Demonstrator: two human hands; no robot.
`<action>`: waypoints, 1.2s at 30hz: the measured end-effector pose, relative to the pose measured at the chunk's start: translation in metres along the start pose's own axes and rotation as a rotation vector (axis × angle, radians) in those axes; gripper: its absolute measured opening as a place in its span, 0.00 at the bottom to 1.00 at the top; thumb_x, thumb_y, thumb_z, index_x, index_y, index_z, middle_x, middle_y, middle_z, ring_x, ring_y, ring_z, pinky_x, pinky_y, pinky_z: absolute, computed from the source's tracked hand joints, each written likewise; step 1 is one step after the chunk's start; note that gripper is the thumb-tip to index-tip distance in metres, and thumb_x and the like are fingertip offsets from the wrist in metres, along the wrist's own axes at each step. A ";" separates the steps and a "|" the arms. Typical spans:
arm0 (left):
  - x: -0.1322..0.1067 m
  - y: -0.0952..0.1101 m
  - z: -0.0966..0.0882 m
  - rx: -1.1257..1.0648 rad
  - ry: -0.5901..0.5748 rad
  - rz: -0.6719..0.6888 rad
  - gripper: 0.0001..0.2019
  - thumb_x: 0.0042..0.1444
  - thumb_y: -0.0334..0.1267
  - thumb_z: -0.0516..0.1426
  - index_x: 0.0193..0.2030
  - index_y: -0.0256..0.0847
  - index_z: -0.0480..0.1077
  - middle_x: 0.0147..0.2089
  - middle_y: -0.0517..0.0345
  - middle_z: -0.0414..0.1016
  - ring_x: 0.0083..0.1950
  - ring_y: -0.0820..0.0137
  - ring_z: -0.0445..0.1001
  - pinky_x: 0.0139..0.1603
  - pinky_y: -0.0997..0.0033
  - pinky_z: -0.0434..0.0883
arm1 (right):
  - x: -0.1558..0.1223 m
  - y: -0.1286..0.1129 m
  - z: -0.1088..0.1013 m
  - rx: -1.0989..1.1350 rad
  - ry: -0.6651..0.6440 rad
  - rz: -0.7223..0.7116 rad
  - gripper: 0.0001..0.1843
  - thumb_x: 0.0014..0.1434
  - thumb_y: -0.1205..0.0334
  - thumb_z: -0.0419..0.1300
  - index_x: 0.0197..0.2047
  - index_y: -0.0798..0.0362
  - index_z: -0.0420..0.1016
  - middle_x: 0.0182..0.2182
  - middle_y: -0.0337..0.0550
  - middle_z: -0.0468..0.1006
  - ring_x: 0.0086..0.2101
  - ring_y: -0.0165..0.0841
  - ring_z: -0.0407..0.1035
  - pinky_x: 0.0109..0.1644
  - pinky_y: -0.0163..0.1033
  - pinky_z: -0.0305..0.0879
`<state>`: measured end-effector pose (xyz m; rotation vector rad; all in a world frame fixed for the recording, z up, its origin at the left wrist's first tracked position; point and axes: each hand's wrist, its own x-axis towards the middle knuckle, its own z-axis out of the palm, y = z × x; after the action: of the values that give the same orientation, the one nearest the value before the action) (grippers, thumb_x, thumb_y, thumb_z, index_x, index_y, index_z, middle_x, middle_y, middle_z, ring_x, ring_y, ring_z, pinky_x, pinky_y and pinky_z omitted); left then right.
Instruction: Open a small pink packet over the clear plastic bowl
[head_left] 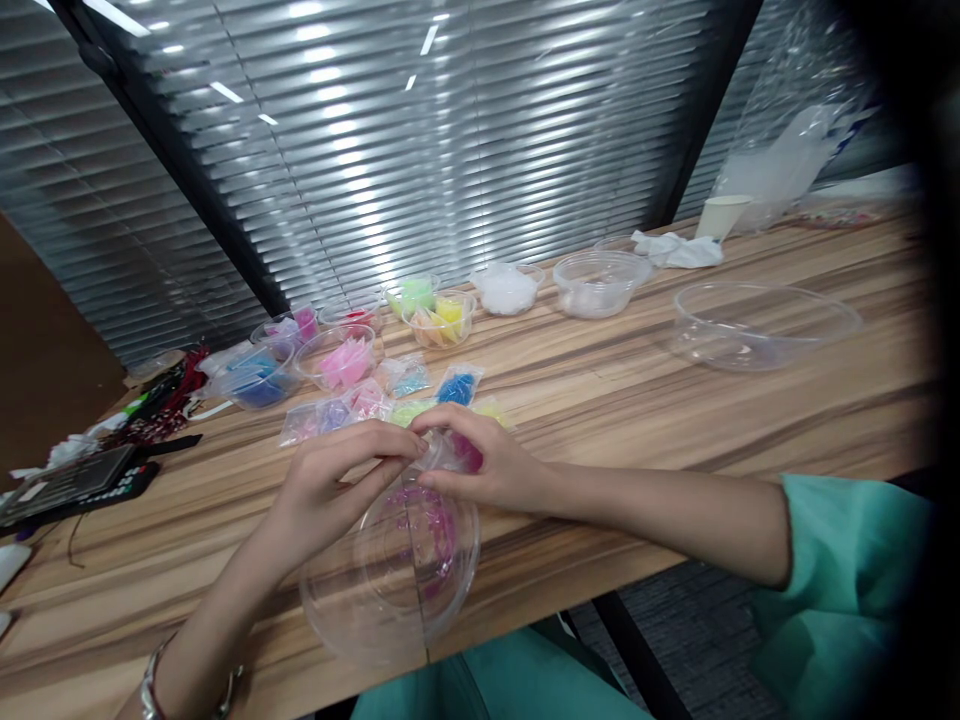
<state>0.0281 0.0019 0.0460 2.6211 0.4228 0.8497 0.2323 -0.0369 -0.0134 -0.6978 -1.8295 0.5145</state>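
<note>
A small clear plastic bag with magenta bits (468,453) is held between both hands. My right hand (499,462) grips it from the right, with the thumb below and the fingers above. My left hand (330,490) pinches at the bag's left end, fingertips pressed together. Just beneath them a round clear plastic bowl (326,612) stands near the table's front edge, with magenta bits (442,530) inside. Past the hands lie several little bags: one of blue bits (457,386), one of pale blue bits (409,378), and pink and purple ones.
Clear bowls with pink (346,362), blue (255,382), yellow and green contents stand at the back left. A bowl of white material (508,290), stacked bowls (596,285), a wide clear bowl (757,335), tissue (679,250) and a paper cup (721,217) are farther right.
</note>
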 end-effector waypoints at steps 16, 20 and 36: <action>-0.001 0.000 -0.001 0.010 -0.028 0.042 0.12 0.59 0.22 0.54 0.44 0.41 0.72 0.41 0.57 0.78 0.43 0.73 0.77 0.44 0.76 0.74 | -0.001 0.001 0.001 0.020 -0.006 -0.004 0.20 0.59 0.56 0.63 0.51 0.54 0.66 0.45 0.46 0.73 0.47 0.35 0.69 0.52 0.42 0.65; -0.001 -0.001 -0.001 0.031 -0.025 0.052 0.11 0.59 0.23 0.54 0.44 0.41 0.73 0.41 0.56 0.78 0.43 0.72 0.77 0.43 0.75 0.74 | 0.000 0.001 0.001 0.016 0.006 -0.018 0.20 0.59 0.56 0.63 0.51 0.54 0.66 0.45 0.46 0.73 0.47 0.34 0.69 0.52 0.41 0.65; -0.001 -0.005 -0.001 0.043 -0.021 0.073 0.10 0.59 0.25 0.57 0.43 0.42 0.73 0.39 0.57 0.77 0.41 0.72 0.77 0.42 0.76 0.74 | 0.001 0.001 0.002 0.002 0.002 -0.028 0.20 0.59 0.56 0.63 0.51 0.54 0.66 0.45 0.46 0.74 0.47 0.35 0.69 0.52 0.41 0.65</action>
<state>0.0256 0.0060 0.0441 2.6969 0.3451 0.8435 0.2307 -0.0360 -0.0138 -0.6700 -1.8348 0.4966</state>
